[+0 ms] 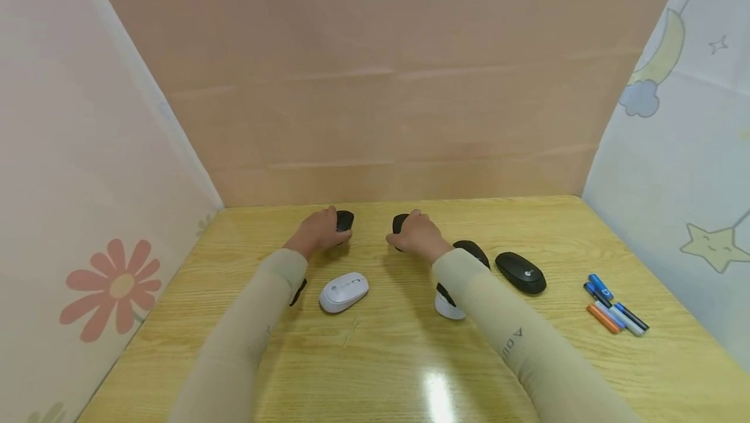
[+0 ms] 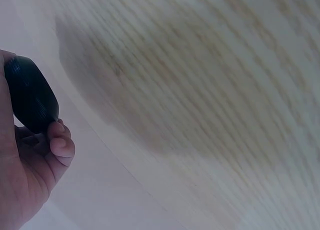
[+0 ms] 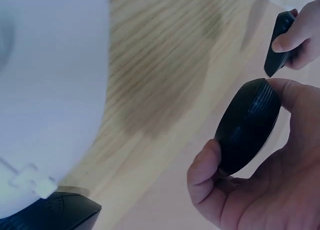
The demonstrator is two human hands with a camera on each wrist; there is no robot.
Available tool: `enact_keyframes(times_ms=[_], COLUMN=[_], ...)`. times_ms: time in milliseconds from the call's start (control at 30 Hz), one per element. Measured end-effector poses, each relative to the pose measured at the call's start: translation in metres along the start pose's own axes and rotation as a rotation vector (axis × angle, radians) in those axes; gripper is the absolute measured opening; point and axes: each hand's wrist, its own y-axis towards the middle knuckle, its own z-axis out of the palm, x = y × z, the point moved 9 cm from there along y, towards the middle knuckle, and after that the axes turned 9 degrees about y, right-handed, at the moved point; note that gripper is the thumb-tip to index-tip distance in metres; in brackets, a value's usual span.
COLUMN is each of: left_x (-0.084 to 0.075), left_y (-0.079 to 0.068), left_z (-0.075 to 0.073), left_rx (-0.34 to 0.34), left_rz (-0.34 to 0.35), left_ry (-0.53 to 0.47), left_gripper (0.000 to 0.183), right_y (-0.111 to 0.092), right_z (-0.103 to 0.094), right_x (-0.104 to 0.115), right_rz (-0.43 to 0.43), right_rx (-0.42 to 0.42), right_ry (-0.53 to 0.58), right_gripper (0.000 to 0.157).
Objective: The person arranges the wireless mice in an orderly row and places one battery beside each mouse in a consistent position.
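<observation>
A person in cream sleeves [image 1: 486, 299] reaches both bare hands toward the far side of a light wood-grain table [image 1: 375, 358]. The left hand [image 1: 321, 228] grips a first black mouse [image 1: 344, 220], holding it by its edges between thumb and fingers. The right hand [image 1: 418, 234] grips a second black mouse [image 1: 399, 222] in the same way, fingertips on one edge and the thumb on the other. Both mice appear lifted, with shadows on the wood apart from them. In the head view the two hands are level and apart, with bare table between them.

Nearer the person, between the forearms, lies a white mouse [image 1: 344, 292]. A third black mouse [image 1: 471, 250] sits partly hidden behind the right forearm, and a white object [image 1: 449, 307] shows at the forearm's inner side; I cannot tell what it is. Farther right lies a fourth black mouse [image 1: 521, 272]. Beyond it, near the table's right edge, is a loose cluster of pens [image 1: 615, 309], among them blue, orange and white ones.

Behind the table stands a plain brownish-pink backdrop [image 1: 375, 84]. The left wall carries a red flower [image 1: 121, 285]; the right wall has a yellow moon [image 1: 665, 49] and a smiling star [image 1: 716, 247].
</observation>
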Motion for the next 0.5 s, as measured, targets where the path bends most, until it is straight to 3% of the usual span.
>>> enact_keyframes(times_ms=[500], left_x=[0.001], left_y=[0.019], left_z=[0.002], left_rx=[0.045], left_rz=[-0.085], left_ry=[-0.026], left_gripper=[0.088], right_y=[0.022], right_z=[-0.005], right_x=[-0.02], right_rz=[0.007], right_rx=[0.045], right_ry=[0.062], right_gripper=[0.096])
